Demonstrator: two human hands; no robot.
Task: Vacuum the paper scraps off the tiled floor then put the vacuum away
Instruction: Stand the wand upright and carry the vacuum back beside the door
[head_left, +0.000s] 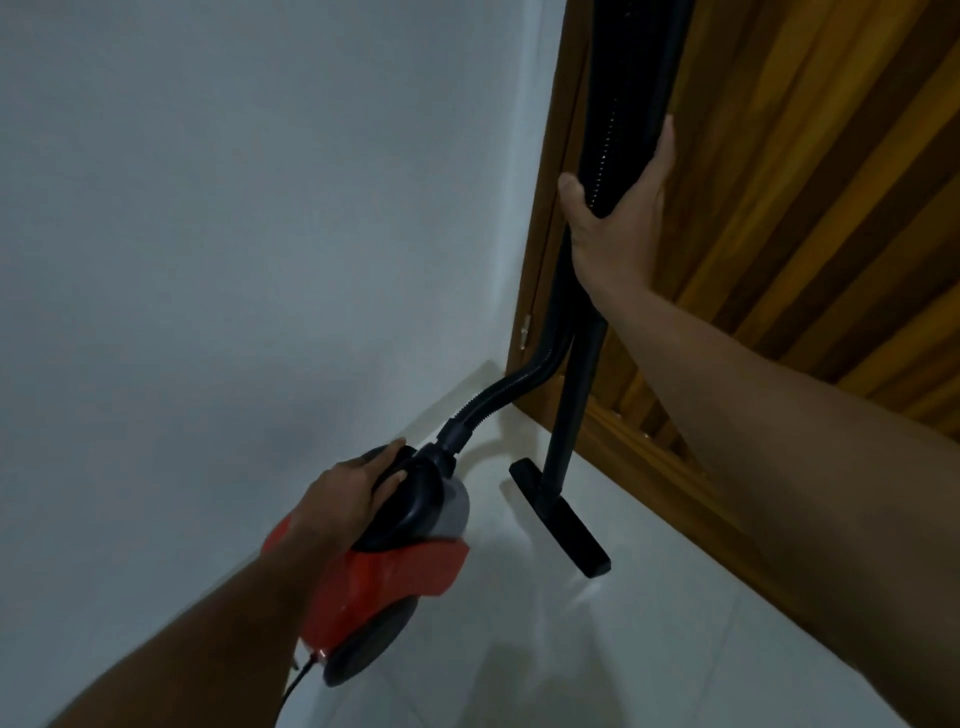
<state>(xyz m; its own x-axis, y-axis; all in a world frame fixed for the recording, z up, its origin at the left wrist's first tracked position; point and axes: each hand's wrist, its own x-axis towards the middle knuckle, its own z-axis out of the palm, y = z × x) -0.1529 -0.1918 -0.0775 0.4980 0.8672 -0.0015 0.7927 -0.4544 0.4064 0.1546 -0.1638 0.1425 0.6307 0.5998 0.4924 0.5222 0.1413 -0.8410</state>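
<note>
A red and black canister vacuum (384, 577) sits on the white tiled floor (649, 649) close to the wall. My left hand (353, 493) grips the black handle on top of its body. A ribbed black hose (498, 395) curves up from the body toward the corner. The black wand (576, 395) stands nearly upright, its flat floor nozzle (561, 519) resting on the tiles. My right hand (618, 218) is wrapped around the wand and hose together, high up by the door. No paper scraps are in sight.
A plain white wall (260, 208) fills the left side. A slatted wooden door (805, 208) and its frame stand at the right, right behind the wand. A black power cord (298, 686) trails from the vacuum's rear toward me.
</note>
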